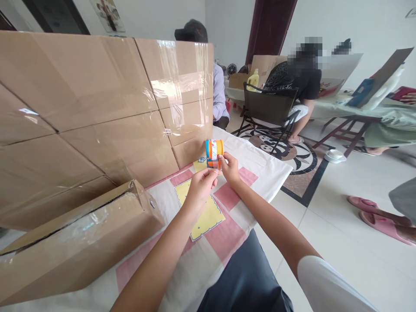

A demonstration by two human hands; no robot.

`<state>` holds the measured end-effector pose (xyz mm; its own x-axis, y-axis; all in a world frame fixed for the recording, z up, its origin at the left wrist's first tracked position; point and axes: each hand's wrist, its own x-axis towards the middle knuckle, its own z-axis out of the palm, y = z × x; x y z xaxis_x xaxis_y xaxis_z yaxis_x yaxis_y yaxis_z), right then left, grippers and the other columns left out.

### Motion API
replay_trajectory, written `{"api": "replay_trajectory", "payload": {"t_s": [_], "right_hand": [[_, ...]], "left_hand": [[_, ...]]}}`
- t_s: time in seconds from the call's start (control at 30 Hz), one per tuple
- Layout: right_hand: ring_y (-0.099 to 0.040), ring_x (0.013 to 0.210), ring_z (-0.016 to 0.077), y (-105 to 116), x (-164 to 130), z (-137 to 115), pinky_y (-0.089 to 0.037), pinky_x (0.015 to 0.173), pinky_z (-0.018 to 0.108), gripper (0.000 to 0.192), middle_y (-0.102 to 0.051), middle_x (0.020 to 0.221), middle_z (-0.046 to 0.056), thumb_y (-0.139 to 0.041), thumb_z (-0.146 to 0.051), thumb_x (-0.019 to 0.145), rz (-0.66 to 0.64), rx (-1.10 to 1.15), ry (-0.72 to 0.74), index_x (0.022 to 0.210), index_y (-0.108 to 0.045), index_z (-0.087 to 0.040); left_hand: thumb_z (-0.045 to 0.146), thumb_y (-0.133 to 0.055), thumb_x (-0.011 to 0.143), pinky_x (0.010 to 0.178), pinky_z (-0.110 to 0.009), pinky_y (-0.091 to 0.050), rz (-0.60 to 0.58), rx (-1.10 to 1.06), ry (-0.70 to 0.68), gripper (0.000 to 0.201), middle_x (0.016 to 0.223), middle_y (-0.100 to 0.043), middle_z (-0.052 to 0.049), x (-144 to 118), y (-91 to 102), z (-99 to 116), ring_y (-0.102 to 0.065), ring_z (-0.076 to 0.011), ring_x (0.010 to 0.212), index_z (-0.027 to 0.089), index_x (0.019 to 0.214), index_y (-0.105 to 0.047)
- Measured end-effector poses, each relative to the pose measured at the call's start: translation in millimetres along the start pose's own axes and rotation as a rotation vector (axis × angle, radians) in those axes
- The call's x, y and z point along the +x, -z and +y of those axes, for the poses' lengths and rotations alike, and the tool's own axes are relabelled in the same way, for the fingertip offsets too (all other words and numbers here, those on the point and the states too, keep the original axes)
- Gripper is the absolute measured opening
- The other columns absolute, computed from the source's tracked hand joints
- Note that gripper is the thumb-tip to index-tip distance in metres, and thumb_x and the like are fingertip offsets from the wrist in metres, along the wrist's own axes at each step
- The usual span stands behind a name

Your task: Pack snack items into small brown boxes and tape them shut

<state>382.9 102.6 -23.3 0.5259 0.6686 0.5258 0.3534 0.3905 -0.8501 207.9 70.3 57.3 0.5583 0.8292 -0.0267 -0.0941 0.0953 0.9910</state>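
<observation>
Your right hand (230, 170) has thumb and fingers closed on the small colourful roll-shaped item (213, 151), above the tablecloth (260, 157). Your left hand (202, 184) bunches its fingers at the item's lower edge; whether they pinch anything, I can't tell.

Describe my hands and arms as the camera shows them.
The left hand and right hand are ungloved, with no watch or bracelet visible. A plain white sleeve shows on the right arm; the left arm shows no sleeve in view.
</observation>
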Motion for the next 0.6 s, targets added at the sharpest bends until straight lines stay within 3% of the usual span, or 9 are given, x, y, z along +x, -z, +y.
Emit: {"api": "replay_trajectory", "payload": {"t_s": [0.2, 0.37, 0.6], "right_hand": [[-0.037, 0.066, 0.0138, 2.4, 3.0, 1.2, -0.032, 0.062, 0.028, 0.050, -0.042, 0.066, -0.002, -0.062, -0.065, 0.088, -0.004, 0.088, -0.055, 0.066, -0.051, -0.021], [-0.042, 0.060, 0.0125, 2.0, 7.9, 12.9, -0.036, 0.059, 0.027, 0.051, -0.050, 0.064, -0.002, -0.065, -0.069, 0.083, -0.073, 0.251, -0.204, 0.070, -0.059, -0.021], [-0.052, 0.060, 0.0128, 0.1, 10.2, 16.8, -0.044, 0.061, 0.027, 0.049, -0.061, 0.068, -0.001, -0.076, -0.068, 0.072, -0.131, 0.443, -0.362, 0.077, -0.065, -0.020]], "left_hand": [[0.041, -0.068, 0.079, 0.055, -0.025, -0.025, -0.024, -0.033, 0.006, 0.026, 0.060, -0.045, 0.004, 0.1, 0.0, -1.6, -0.036, -0.0079, 0.057, 0.015, 0.083, -0.073], [0.042, -0.070, 0.078, 0.055, -0.025, -0.026, -0.092, -0.077, 0.028, 0.028, 0.059, -0.045, 0.005, -0.5, -0.7, -3.0, -0.035, -0.0073, 0.055, 0.015, 0.086, -0.074], [0.038, -0.072, 0.071, 0.053, -0.026, -0.023, -0.052, -0.112, 0.058, 0.029, 0.056, -0.046, 0.005, 2.9, 0.4, -1.8, -0.035, -0.0067, 0.053, 0.013, 0.086, -0.075]]}}
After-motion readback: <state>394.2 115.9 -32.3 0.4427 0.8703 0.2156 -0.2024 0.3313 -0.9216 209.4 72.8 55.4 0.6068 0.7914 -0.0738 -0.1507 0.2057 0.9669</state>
